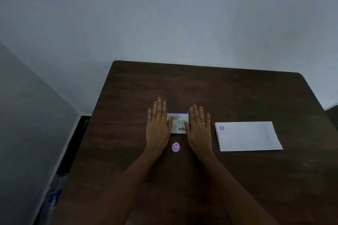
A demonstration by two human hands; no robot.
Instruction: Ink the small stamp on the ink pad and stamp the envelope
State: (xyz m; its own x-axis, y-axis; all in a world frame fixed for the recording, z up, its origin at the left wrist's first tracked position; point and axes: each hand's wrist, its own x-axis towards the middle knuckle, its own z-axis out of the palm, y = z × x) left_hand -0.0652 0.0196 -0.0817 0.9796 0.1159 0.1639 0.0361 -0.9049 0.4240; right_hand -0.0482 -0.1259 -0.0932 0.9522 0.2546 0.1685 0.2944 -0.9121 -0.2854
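the small stamp (176, 147) stands upright on the dark wooden table (237, 93), a lilac knob with nothing touching it, between the two wrists and nearer the person than anything else. just beyond it lies the ink pad (178, 123), a closed white box with a purple edge and a barcode label, so the pad itself is not exposed. the left hand (158, 128) lies flat and open on the table at the box's left side, thumb resting on its edge; the right hand (199, 128), also flat with fingers spread and holding nothing, has its thumb against the box's right edge. a thin ring (203, 123) shows on one finger. the pose reads as rest or as steadying the box, not as a grasp. the envelope (248, 136) lies well to the right, apart from both hands, and already carries a purple mark (221, 128) in its upper left corner, which suggests the stamping may be done.
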